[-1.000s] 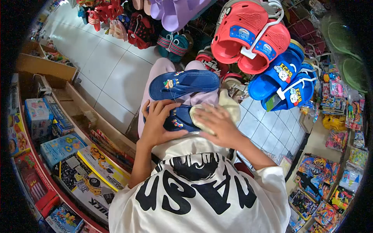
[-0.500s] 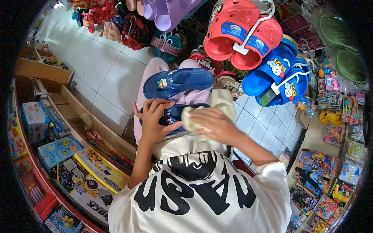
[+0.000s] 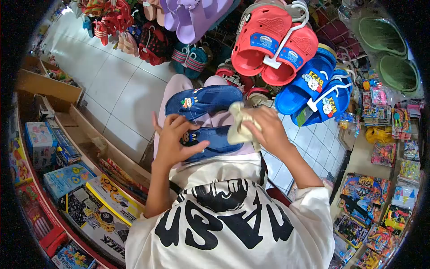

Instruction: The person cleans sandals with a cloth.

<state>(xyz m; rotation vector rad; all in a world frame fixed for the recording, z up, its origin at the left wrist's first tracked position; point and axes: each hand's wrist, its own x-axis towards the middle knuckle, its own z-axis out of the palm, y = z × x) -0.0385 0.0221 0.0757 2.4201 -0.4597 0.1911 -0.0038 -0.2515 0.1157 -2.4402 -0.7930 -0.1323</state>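
A pair of navy flip-flops lies across my lap, a small cartoon figure on their straps and a thin clear thread between them. My left hand (image 3: 172,140) grips the left end of the nearer flip-flop (image 3: 215,140), thumb along the near side and fingers over the strap. The farther flip-flop (image 3: 217,97) rests on my pink-clad legs, just beyond those fingers. In my right hand (image 3: 272,130) is a bunched cream cloth (image 3: 241,123), pinched between thumb and fingers. The cloth overlaps the right end of the nearer flip-flop and hides part of it.
Red clogs (image 3: 273,45) and blue slides (image 3: 311,85) hang close in front on the right. More footwear hangs ahead, including lilac sandals (image 3: 192,18). Boxed toys (image 3: 101,219) fill a low shelf at left. Packaged toys (image 3: 363,193) line the right side above white floor tiles (image 3: 125,85).
My right hand has moved right and slightly up with the cloth, uncovering more of the nearer flip-flop. My left hand keeps its hold. The view has shifted slightly.
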